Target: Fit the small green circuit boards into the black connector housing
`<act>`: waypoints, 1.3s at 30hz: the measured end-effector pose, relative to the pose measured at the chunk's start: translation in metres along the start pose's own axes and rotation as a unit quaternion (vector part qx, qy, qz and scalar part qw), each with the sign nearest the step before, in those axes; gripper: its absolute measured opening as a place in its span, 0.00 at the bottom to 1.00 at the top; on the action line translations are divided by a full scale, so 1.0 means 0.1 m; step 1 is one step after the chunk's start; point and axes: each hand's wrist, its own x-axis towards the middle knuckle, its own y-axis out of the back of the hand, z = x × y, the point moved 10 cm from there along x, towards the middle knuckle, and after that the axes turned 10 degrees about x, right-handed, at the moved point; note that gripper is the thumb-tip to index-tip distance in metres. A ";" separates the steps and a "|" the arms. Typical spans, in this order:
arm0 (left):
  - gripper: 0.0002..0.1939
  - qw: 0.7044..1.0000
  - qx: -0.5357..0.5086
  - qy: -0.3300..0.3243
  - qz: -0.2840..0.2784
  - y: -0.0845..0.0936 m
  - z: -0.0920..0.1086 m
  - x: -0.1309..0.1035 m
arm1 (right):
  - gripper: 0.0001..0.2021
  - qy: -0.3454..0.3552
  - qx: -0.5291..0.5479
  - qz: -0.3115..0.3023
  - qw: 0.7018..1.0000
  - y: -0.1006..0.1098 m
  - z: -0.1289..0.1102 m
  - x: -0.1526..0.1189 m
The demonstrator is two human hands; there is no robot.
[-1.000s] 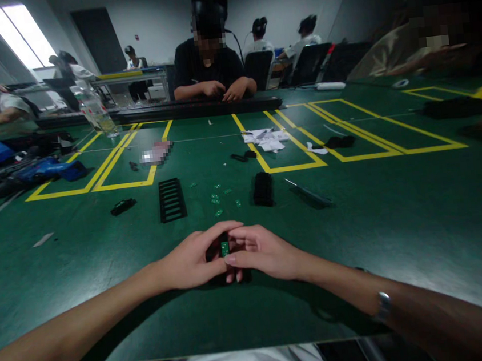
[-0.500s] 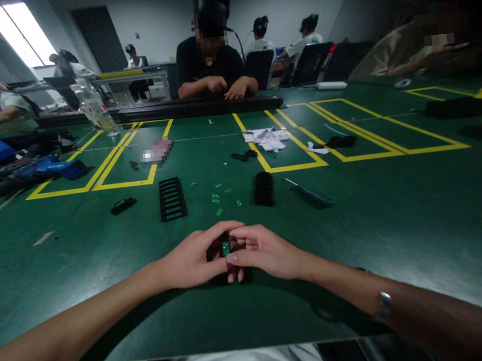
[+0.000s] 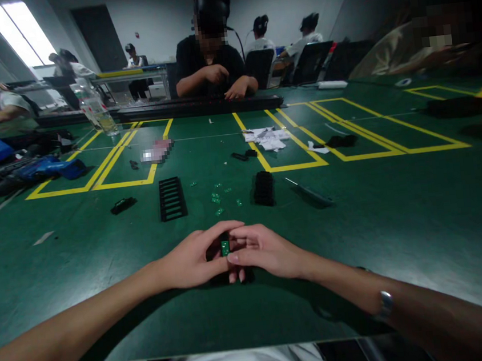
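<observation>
My left hand and my right hand meet low on the green table, fingertips together. Between them they pinch a small black part with a green chip set in it; most of the black part is hidden by the fingers. A watch sits on my right wrist. Several loose green chips lie just beyond my hands. To their left lies a black slotted tray, to their right a black ribbed block.
A thin dark tool lies right of the block, a small black piece left of the tray. Yellow tape boxes mark the table. White scraps, a water bottle and blue items lie farther off. A person in black works opposite.
My hands stay in place on the small part. The person opposite has raised one hand from the table.
</observation>
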 end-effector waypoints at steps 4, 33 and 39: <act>0.32 1.000 0.013 0.001 0.005 0.01 0.00 0.00 | 0.10 -0.001 -0.001 -0.001 1.000 0.00 0.00 0.00; 0.31 1.000 0.006 -0.011 0.010 0.01 0.02 0.00 | 0.16 0.017 -0.063 0.067 0.996 0.06 0.01 0.02; 0.34 1.000 0.015 -0.015 0.011 0.02 0.04 0.01 | 0.16 0.013 -0.075 0.089 0.993 0.09 0.04 0.01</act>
